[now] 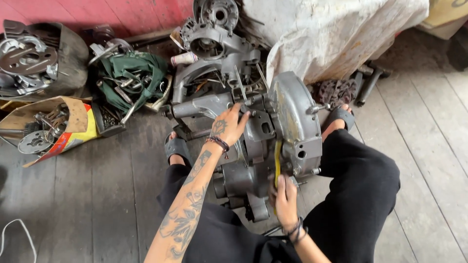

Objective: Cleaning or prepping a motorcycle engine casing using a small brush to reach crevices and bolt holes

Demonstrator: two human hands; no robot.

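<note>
1. An engine (263,141), grey metal and grimy, stands on the plank floor (87,195) between the knees of a person squatting in black trousers (360,195) and black sandals.
2. The left hand (229,124) rests on top of the engine, palm down, fingers spread and laid flat over the casing rather than wrapped around any part.
3. The right hand (284,197) is low at the engine's near side, fingers curled tight around the handle of a yellow tool (277,163), whose shaft runs up against the rounded side cover (292,122).
4. Both wrists carry dark bracelets; the left forearm is tattooed.
5. Just behind the engine lie more engine casings (209,34), stacked against a red wall (97,12).
6. To the right of those, a white sack (331,34) bulges, with a dark tool (368,87) on the floor beside it.
7. Left of the casings sits a green cloth (131,78) tangled with metal bits.
8. Farther left, an open cardboard box (58,129) holds gears and small parts, and a dark tub (44,58) above it is filled with round metal plates.
9. A white cable (19,234) curls in at the lower left corner.
</note>
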